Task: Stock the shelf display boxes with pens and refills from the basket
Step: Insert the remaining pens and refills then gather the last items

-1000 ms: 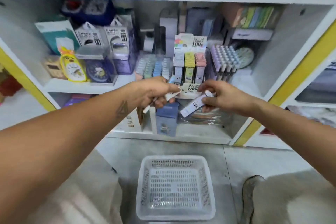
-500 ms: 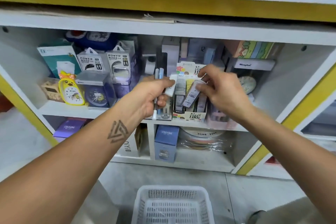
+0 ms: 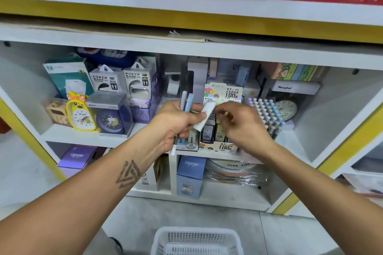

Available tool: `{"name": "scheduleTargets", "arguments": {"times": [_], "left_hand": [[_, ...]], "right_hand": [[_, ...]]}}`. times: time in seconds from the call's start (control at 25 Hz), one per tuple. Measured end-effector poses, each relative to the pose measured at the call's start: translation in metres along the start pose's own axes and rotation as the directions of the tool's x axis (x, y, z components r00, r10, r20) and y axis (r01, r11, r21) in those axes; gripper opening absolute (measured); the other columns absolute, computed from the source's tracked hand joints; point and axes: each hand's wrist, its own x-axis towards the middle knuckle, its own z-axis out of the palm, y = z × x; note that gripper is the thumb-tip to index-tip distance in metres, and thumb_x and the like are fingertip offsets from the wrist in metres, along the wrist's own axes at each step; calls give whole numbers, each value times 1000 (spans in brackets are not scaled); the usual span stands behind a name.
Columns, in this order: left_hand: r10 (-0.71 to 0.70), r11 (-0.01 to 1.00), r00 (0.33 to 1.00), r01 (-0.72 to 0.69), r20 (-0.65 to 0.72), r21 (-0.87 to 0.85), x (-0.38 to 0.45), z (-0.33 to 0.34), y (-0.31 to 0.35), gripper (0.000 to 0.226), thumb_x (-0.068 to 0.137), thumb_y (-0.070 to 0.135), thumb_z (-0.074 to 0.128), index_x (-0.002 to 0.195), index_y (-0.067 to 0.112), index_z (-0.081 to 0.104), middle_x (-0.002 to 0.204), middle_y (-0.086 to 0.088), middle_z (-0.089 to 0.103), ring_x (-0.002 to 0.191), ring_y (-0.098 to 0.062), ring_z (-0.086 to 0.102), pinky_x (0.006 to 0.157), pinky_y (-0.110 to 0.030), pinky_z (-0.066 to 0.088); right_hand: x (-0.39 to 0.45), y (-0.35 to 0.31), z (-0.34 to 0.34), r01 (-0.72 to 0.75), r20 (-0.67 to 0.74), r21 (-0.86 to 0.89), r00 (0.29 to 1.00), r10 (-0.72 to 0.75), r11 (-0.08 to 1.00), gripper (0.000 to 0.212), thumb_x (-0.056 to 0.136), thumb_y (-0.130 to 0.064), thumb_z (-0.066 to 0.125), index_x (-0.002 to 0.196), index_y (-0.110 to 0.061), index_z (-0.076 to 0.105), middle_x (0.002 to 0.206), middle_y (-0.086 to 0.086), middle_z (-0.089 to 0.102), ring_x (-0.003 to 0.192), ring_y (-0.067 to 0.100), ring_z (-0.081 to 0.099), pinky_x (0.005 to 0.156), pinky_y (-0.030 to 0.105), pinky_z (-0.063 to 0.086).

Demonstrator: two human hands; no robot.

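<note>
While left hand grips pens and white refill tube, right hand fingers loosely curled over "0.7 HB 100" display box, "POWER BANK" packs behind.

White refill case and two pens held upright before the lead-refill display box; white basket on floor.

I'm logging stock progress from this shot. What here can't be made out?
- Basket: cut off by the bottom edge of the head view, so its contents are unknown.
- Refill box: both hands cover its slots.
- Right hand: fingertips are turned away, so its grip is unclear.
- Left hand: the count of pens is unclear.
</note>
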Motion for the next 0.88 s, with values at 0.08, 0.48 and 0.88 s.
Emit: {"name": "scheduleTargets", "arguments": {"times": [0.08, 0.48, 0.88], "left_hand": [[-11, 1000, 999, 12, 51, -24, -1, 6, 0, 25, 83, -2, 72, 107, -3, 65, 60, -7, 56, 35, -7, 30, 33, -17, 23], [-235, 957, 961, 255, 145, -140, -4, -23, 16, 7, 89, 15, 63, 87, 9, 61, 72, -7, 62, 37, -5, 29, 31, -13, 24], [-208, 976, 973, 199, -96, -93, 0, -72, 27, 19, 100, 19, 50, 90, 8, 62, 58, -5, 59, 48, -15, 52, 38, -18, 39]], "right_hand": [[3, -6, -11, -217, 77, 468, 976, 205, 856, 36, 94, 6, 53, 121, -15, 65, 104, 4, 72, 77, 22, 66, 63, 37, 57], [10, -4, -29, -275, 83, 591, 956, 282, 758, 12, 80, -7, 80, 90, -5, 73, 70, 3, 72, 56, 9, 64, 54, 18, 54], [30, -16, 2, -322, 73, 530, 939, 336, 784, 18, 89, 2, 70, 87, -16, 73, 85, 13, 74, 67, 18, 73, 67, 23, 59]]}}
